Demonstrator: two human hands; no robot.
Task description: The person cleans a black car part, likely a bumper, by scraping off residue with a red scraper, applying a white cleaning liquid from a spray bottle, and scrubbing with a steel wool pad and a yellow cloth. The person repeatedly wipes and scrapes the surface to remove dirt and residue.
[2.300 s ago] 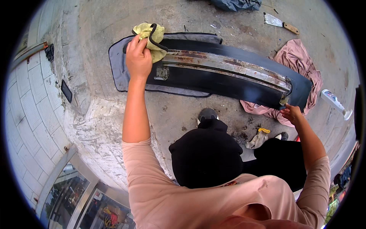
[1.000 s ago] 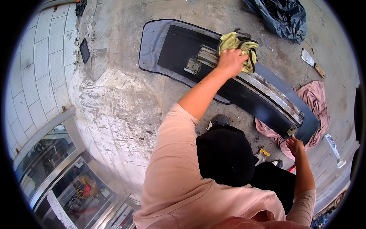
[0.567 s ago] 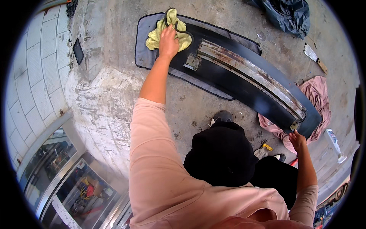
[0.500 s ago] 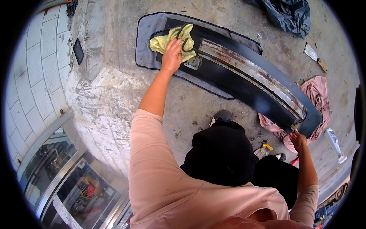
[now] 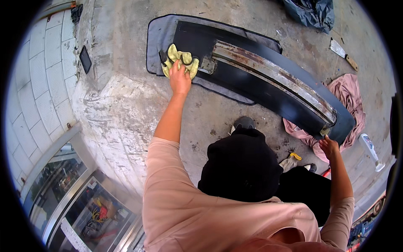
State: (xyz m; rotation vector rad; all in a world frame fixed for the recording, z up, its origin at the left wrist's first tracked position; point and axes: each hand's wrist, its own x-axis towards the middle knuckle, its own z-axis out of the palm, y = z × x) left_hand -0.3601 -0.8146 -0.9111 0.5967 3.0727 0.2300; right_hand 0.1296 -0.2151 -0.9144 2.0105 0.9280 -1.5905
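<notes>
A long, curved black bumper (image 5: 261, 93) lies on the ground, with a rusty metal bar (image 5: 273, 77) running along its middle. Under its left end is a grey mat (image 5: 158, 35) with dark edging; under the right end, a bunched pink cloth (image 5: 349, 94). My left hand (image 5: 179, 80) presses a crumpled yellow cloth (image 5: 192, 67) with dark trim onto the bumper's near left corner, fingers closed into it. At the near edge of the right end, my right hand (image 5: 330, 147) grips the bumper; its fingertips are partly hidden.
A scraper with a wooden handle (image 5: 344, 54) and a white bottle-like item (image 5: 371, 152) lie to the right. Black plastic sheeting (image 5: 312, 14) is at the far right. A glove with a yellow cuff (image 5: 289, 162) lies by my feet. A dark flat phone-like object (image 5: 85, 59) rests at left.
My left hand has slid the yellow cloth left and nearer to me, uncovering the bumper's far left part. My right hand stays at the right end.
</notes>
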